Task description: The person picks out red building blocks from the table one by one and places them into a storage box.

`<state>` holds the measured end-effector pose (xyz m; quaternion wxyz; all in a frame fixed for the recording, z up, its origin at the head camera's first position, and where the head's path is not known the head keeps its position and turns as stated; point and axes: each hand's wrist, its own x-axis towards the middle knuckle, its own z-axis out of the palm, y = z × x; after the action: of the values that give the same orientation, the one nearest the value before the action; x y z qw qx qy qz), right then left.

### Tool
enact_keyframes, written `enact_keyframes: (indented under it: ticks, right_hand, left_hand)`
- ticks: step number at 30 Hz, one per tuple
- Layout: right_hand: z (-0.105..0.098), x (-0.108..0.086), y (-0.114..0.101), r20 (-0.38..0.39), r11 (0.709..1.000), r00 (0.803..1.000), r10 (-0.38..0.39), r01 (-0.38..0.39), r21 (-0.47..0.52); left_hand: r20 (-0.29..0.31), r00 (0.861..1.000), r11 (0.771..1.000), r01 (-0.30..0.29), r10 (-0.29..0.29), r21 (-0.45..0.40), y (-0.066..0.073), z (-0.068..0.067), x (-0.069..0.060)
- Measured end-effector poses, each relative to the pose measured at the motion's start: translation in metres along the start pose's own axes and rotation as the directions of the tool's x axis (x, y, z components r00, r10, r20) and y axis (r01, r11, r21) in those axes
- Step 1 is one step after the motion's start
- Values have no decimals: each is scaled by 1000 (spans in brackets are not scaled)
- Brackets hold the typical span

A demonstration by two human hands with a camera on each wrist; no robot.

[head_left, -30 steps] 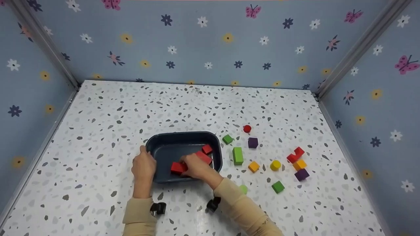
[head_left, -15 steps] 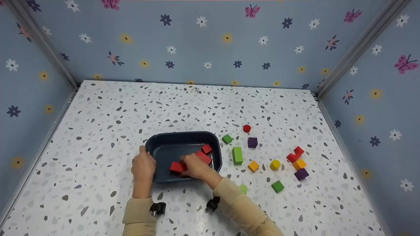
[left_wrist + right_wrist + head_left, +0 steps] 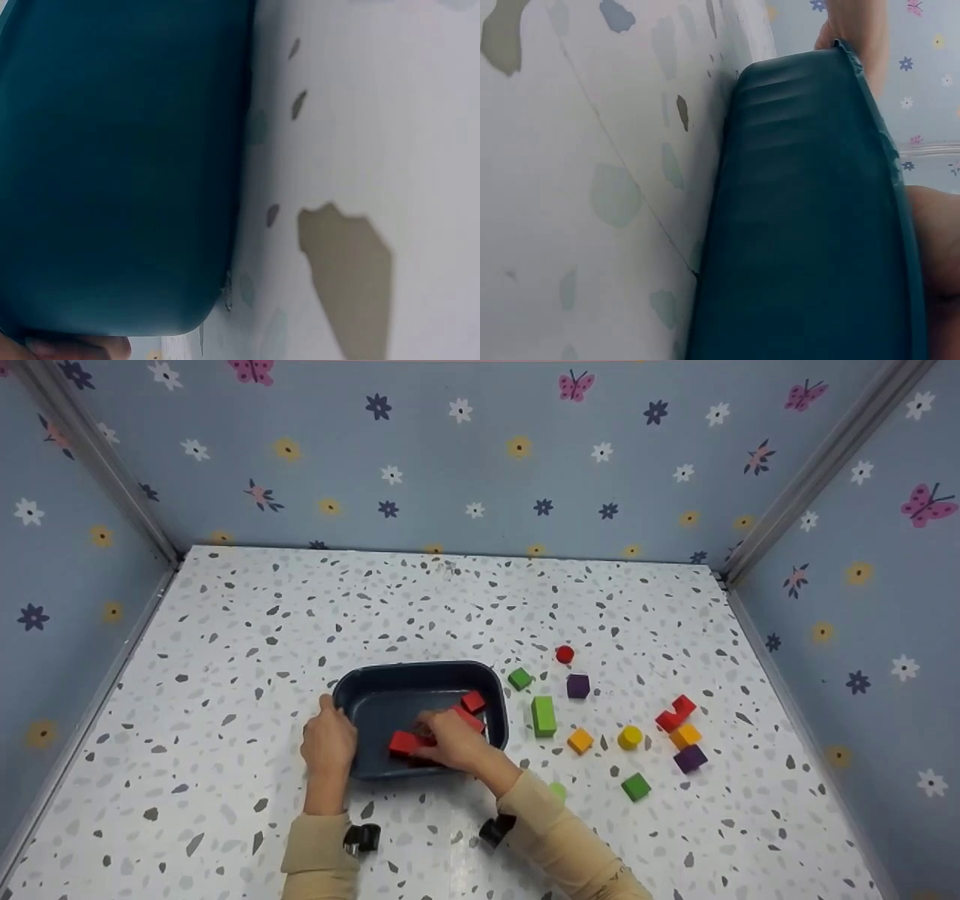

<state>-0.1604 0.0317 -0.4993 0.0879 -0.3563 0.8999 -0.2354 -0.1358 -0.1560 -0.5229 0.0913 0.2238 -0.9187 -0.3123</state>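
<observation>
A dark blue tray (image 3: 416,666) stands on the speckled table, and red blocks lie in its right part. My left hand (image 3: 328,739) grips the tray's left rim; its fingertips are mostly hidden behind the wall. Inside the tray, my right hand (image 3: 457,742) has its curled fingers and thumb at the right end of a red block (image 3: 405,744). Another red block (image 3: 471,718) is partly hidden behind this hand, with a small red block (image 3: 473,702) beyond it. In the left wrist view the tray's outer wall (image 3: 120,172) fills the left side; in the right wrist view another wall (image 3: 802,210) hides most of the fingers.
Several loose blocks lie right of the tray, among them a long green block (image 3: 544,716), a purple cube (image 3: 578,686), a yellow cylinder (image 3: 630,737) and a red notched block (image 3: 676,714). A light green round piece (image 3: 557,791) lies beside the right sleeve. Flowered walls enclose the table.
My right hand and forearm have shifted slightly to the right, while the red block at its fingertips stays about where it was. My left hand and the tray have not visibly moved.
</observation>
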Motion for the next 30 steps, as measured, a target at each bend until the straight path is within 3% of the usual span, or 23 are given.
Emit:
enact_keyframes:
  ticks: [8, 16, 30]
  right_hand:
    - [-15, -7, 1, -103, 998, 994, -27, 33, 54]
    - [-29, -11, 8, -242, 994, 969, -46, 69, 86]
    - [-69, -17, 46, -470, 993, 881, 48, 10, 119]
  left_hand:
    - [-2, 1000, 1000, -7, 7, -5, -1, 0, 0]
    - [-21, 1000, 1000, -14, 14, -9, -1, 2, -1]
    - [-26, 1000, 1000, -1, 1, 2, 0, 2, -1]
